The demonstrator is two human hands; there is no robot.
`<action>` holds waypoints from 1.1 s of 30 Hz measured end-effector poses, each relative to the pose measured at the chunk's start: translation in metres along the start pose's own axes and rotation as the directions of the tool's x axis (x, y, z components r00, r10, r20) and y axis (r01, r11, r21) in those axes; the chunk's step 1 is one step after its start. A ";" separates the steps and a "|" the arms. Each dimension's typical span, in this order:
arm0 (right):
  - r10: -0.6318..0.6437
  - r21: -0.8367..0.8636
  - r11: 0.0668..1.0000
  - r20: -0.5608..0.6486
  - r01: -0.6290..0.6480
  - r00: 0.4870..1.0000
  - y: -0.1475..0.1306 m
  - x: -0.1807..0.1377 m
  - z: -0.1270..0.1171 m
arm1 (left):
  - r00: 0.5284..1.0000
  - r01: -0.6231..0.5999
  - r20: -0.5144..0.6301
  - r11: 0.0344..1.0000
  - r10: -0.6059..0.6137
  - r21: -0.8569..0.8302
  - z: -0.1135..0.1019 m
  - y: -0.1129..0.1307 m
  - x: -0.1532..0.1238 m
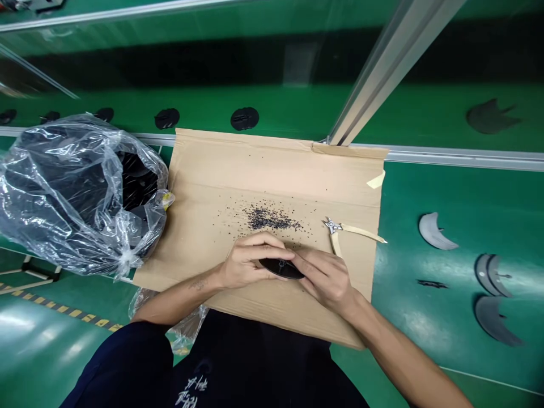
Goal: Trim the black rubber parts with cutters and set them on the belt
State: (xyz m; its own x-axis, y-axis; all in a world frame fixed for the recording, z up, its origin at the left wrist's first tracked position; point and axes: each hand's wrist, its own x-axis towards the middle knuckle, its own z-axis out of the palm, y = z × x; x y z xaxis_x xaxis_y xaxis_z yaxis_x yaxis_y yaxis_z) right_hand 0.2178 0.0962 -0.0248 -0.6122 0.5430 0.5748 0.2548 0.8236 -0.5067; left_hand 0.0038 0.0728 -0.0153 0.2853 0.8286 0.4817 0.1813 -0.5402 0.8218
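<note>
Between my two hands is a round black plastic part [282, 268], tilted above the near half of a cardboard sheet [204, 164]. My left hand [249, 262] grips its left side, fingers over the top and thumb below. The fingers of my right hand [325, 276] are closed on its right edge, covering part of it. Just beyond my hands lies a scatter of small black plastic bits [272, 219]. A pair of nippers [334, 226] with pale yellow handles rests spread on the cardboard, close to my right hand.
A clear plastic bag [76, 192] of black parts stands at the left. Round black discs [245, 118] line the green surface behind. Curved grey pieces [436, 231] lie on the green table at right. A metal post [382, 73] rises behind the cardboard.
</note>
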 end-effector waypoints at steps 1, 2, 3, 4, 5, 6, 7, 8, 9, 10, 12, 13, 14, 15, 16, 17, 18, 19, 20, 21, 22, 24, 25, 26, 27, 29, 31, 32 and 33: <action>-0.009 0.005 1.000 -0.008 0.009 1.000 0.000 0.001 0.000 | 1.000 -0.009 -0.010 1.000 0.009 -0.005 0.000 0.000 0.000; -0.017 0.012 1.000 -0.017 0.018 1.000 -0.001 0.002 0.001 | 1.000 -0.020 -0.018 1.000 0.020 -0.008 0.001 0.000 0.000; -0.026 0.019 0.999 -0.026 0.027 0.999 -0.001 0.002 0.001 | 0.999 -0.026 -0.023 1.000 0.026 -0.010 0.001 0.001 -0.001; -0.036 0.028 0.999 -0.036 0.037 0.999 -0.001 0.002 0.002 | 0.999 -0.029 -0.030 1.000 0.028 -0.013 0.002 0.001 -0.002; -0.043 0.038 0.998 -0.042 0.045 0.998 -0.001 0.002 0.003 | 0.999 -0.030 -0.040 0.999 0.030 -0.015 0.002 0.001 -0.002; -0.049 0.048 0.998 -0.047 0.051 0.998 -0.001 0.002 0.004 | 0.998 -0.030 -0.050 0.999 0.029 -0.016 0.002 0.002 -0.003; -0.051 0.056 0.997 -0.055 0.054 0.997 -0.002 0.002 0.005 | 0.998 -0.026 -0.056 1.000 0.025 -0.015 0.003 0.002 -0.003; -0.050 0.059 0.997 -0.060 0.054 0.997 -0.002 0.001 0.005 | 0.998 -0.022 -0.059 1.000 0.022 -0.012 0.003 0.002 -0.004; -0.049 0.059 0.997 -0.060 0.052 0.997 -0.002 0.001 0.005 | 0.998 -0.020 -0.055 1.000 0.019 -0.009 0.003 0.003 -0.004; -0.047 0.053 0.997 -0.055 0.050 0.997 -0.002 0.001 0.005 | 0.999 -0.020 -0.046 1.000 0.020 -0.008 0.002 0.003 -0.003; -0.047 0.040 0.998 -0.048 0.049 0.998 -0.001 0.001 0.004 | 0.999 -0.030 -0.026 0.999 0.029 -0.013 0.002 0.003 -0.003; -0.049 0.041 0.998 -0.048 0.051 0.998 -0.001 0.002 0.004 | 0.999 -0.038 -0.024 0.999 0.037 -0.016 0.001 0.003 -0.003; -0.051 0.047 0.997 -0.054 0.054 0.997 -0.001 0.002 0.004 | 0.999 -0.043 -0.027 0.999 0.042 -0.019 0.001 0.003 -0.003; -0.055 0.055 0.997 -0.064 0.058 0.996 -0.002 0.002 0.003 | 0.999 -0.043 -0.031 0.999 0.043 -0.020 0.001 0.003 -0.003; -0.057 0.064 0.996 -0.074 0.062 0.996 -0.002 0.003 0.003 | 0.999 -0.040 -0.033 0.999 0.040 -0.019 0.001 0.004 -0.003; -0.060 0.069 0.995 -0.079 0.066 0.995 -0.002 0.003 0.004 | 0.999 -0.036 -0.032 0.999 0.035 -0.016 0.000 0.004 -0.003; -0.062 0.070 0.995 -0.078 0.067 0.995 -0.003 0.003 0.004 | 0.999 -0.033 -0.028 0.999 0.033 -0.012 0.000 0.004 -0.003; -0.060 0.064 0.996 -0.074 0.065 0.995 -0.003 0.003 0.004 | 0.999 -0.033 -0.024 0.999 0.033 -0.009 0.000 0.004 -0.003; -0.057 0.058 0.996 -0.072 0.062 0.996 -0.004 0.003 0.004 | 0.999 -0.034 -0.020 0.999 0.034 -0.008 0.001 0.005 -0.003; -0.055 0.054 0.997 -0.069 0.058 0.996 -0.004 0.003 0.004 | 0.999 -0.036 -0.021 0.999 0.035 -0.010 0.001 0.005 -0.003; -0.051 0.058 0.997 -0.066 0.054 0.997 -0.005 0.003 0.004 | 0.999 -0.038 -0.027 0.999 0.037 -0.014 0.001 0.005 -0.003; -0.036 0.086 0.995 -0.057 0.041 0.998 -0.006 0.002 0.004 | 0.999 -0.037 -0.041 0.999 0.036 -0.019 0.002 0.006 -0.003; -0.026 0.106 0.994 -0.056 0.032 0.998 -0.006 0.001 0.005 | 0.999 -0.031 -0.045 0.999 0.030 -0.017 0.003 0.006 -0.004; -0.018 0.127 0.992 -0.054 0.024 0.998 -0.006 0.000 0.005 | 0.999 -0.024 -0.049 1.000 0.024 -0.013 0.003 0.006 -0.004; -0.011 0.148 0.989 -0.058 0.020 0.998 -0.006 -0.001 0.006 | 0.999 -0.020 -0.047 1.000 0.020 -0.009 0.003 0.006 -0.004; 0.001 0.199 0.980 -0.070 0.013 0.998 -0.005 -0.002 0.006 | 1.000 -0.013 -0.022 1.000 0.013 -0.024 0.002 0.006 -0.004; 0.039 0.273 0.962 -0.066 -0.020 0.997 -0.004 -0.002 0.005 | 0.999 0.025 0.038 0.995 -0.022 -0.099 -0.002 0.006 -0.002; 0.070 0.313 0.948 -0.060 -0.048 0.996 -0.004 -0.001 0.005 | 0.995 0.068 0.078 0.985 -0.056 -0.158 -0.004 0.006 -0.001; 0.102 0.353 0.932 -0.052 -0.077 0.993 -0.005 0.000 0.004 | 0.987 0.125 0.122 0.969 -0.100 -0.215 -0.006 0.006 0.000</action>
State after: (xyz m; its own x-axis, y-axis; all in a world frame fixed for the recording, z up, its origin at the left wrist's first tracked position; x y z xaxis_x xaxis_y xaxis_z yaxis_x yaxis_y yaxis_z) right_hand 0.2138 0.0916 -0.0253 -0.5433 0.6320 0.5526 0.0205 0.6681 -0.7438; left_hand -0.0007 0.0703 -0.0084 0.3785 0.8543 0.3562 0.0086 -0.3881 0.9216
